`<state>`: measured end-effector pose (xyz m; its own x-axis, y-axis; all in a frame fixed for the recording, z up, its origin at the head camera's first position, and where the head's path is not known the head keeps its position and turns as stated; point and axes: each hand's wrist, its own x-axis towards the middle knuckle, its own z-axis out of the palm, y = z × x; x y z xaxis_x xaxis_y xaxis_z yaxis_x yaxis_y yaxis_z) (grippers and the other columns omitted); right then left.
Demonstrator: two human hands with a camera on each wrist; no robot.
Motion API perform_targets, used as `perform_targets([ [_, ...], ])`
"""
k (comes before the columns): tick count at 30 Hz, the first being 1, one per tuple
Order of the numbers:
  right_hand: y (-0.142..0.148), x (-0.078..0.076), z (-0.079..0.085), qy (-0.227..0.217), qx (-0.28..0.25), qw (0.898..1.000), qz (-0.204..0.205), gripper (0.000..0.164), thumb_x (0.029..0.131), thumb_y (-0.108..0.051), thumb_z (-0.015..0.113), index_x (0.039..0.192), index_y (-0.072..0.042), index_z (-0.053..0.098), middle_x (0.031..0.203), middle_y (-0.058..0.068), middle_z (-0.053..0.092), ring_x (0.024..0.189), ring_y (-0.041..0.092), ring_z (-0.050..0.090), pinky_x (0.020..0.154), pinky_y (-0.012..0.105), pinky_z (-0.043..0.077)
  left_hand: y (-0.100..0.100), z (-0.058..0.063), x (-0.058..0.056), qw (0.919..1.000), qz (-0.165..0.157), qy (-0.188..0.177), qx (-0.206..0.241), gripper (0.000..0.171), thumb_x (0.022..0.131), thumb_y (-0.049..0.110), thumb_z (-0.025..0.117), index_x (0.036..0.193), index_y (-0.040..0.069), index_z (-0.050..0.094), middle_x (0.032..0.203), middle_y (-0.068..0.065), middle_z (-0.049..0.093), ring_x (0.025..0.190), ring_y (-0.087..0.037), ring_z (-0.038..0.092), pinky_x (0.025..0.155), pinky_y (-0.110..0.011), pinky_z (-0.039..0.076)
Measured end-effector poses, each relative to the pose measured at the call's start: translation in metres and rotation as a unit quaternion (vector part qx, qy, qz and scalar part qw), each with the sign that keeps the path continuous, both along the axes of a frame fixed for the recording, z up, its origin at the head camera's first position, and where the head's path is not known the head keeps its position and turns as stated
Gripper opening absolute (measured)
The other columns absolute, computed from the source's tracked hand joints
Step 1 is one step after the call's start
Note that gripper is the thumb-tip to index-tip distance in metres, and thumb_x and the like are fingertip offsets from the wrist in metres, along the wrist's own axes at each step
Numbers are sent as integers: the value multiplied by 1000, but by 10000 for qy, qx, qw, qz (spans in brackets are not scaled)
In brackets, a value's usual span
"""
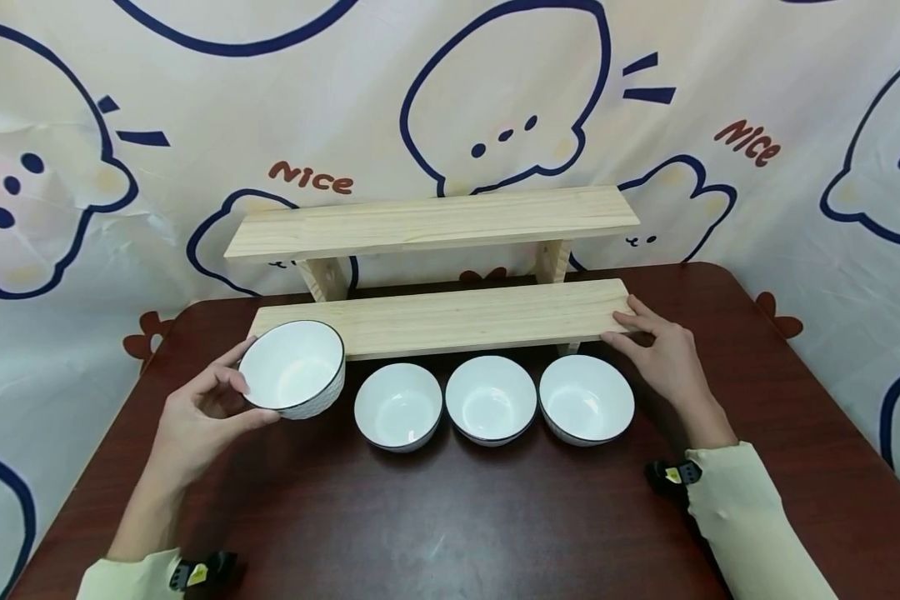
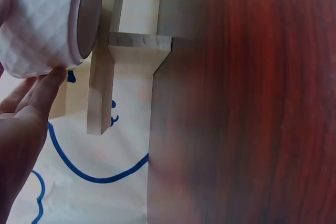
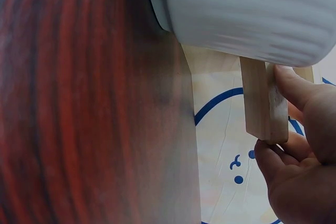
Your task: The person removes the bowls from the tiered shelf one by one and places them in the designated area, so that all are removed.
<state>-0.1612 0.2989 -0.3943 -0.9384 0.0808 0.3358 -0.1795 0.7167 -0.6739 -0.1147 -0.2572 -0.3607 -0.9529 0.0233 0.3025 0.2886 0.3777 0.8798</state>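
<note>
My left hand [image 1: 202,417] grips a white bowl [image 1: 294,367] with a dark rim, thumb and fingers about its left side. The bowl is held up in front of the left end of the lower board [image 1: 450,321] of a two-tier wooden shelf. Its quilted outer wall and base show in the left wrist view, where the fingers [image 2: 44,90] touch its side. My right hand [image 1: 663,354] holds the right end of that lower board between thumb and fingers. In the right wrist view the board's end [image 3: 268,108] lies between them.
Three more white bowls stand in a row on the dark wooden table [image 1: 450,517] before the shelf: a left one [image 1: 398,407], a middle one [image 1: 491,398] and a right one [image 1: 587,398]. The upper board [image 1: 435,221] rises behind, near a printed cloth [image 1: 495,100].
</note>
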Motion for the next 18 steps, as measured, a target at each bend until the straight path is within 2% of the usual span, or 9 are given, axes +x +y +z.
perform_targets([
  [6, 0, 0, 0, -25, 12, 10000, -24, 49, 90, -22, 80, 127, 6, 65, 150, 23, 46, 135, 47, 44, 103, 62, 41, -5, -2, 4, 9998, -32, 46, -209, 42, 69, -13, 87, 93, -7, 54, 152, -13, 47, 119, -6, 56, 88, -12, 49],
  [18, -1, 0, -1, 20, 25, 10000, -27, 49, 89, -23, 81, 127, 6, 66, 149, 23, 47, 134, 47, 45, 103, 62, 42, -6, -9, 10, 9968, -318, 89, -732, 44, 64, -11, 91, 88, -1, 55, 147, -8, 47, 116, -4, 54, 85, -11, 49],
])
